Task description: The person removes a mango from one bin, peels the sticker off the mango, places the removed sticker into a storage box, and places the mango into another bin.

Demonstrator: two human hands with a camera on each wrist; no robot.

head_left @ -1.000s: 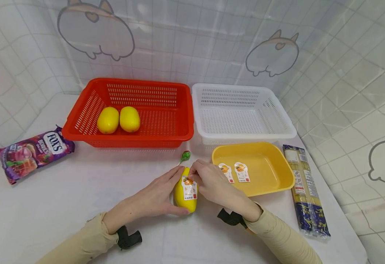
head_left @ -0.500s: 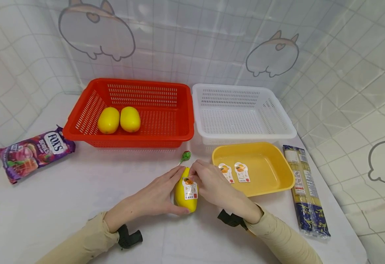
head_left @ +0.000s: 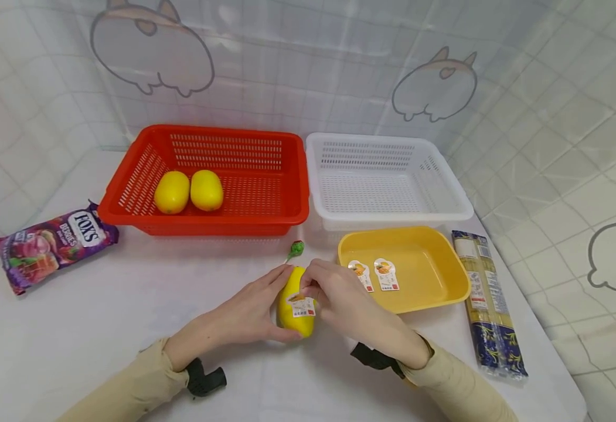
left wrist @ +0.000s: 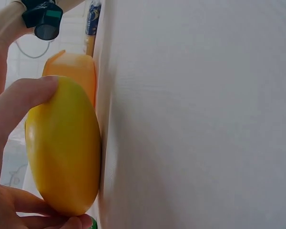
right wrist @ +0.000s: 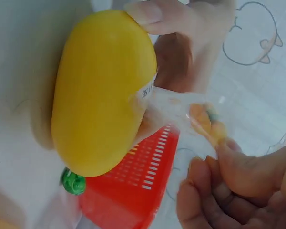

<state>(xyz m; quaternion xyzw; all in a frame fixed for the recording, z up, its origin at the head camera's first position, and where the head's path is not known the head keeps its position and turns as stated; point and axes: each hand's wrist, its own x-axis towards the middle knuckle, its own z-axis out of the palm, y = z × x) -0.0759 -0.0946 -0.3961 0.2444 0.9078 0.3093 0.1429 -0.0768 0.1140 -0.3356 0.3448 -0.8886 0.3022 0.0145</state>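
Observation:
A smooth yellow mango [head_left: 289,316] lies on the table in front of me. My left hand [head_left: 247,310] grips it from the left side, thumb at the near end and fingers at the far end, as the left wrist view also shows on the mango [left wrist: 64,148]. A clear label sticker [head_left: 303,306] with a fruit picture is on its top. My right hand [head_left: 347,299] pinches the picture end of the sticker [right wrist: 181,112] between thumb and finger. That end stands lifted off the mango, while the other end clings to the skin.
Two yellow mangoes [head_left: 173,192] sit in the red basket [head_left: 207,220]. Beside it stands a white basket [head_left: 392,218]. A yellow tray [head_left: 429,275] with two stickers [head_left: 387,274], a lollipop [head_left: 296,248], a candy bag [head_left: 57,243] and a pasta packet [head_left: 489,305] lie around.
Half a second ago the sticker lay nearly flat along the mango; now its far end is raised and bent towards me. My right hand has shifted slightly nearer. The left hand stays.

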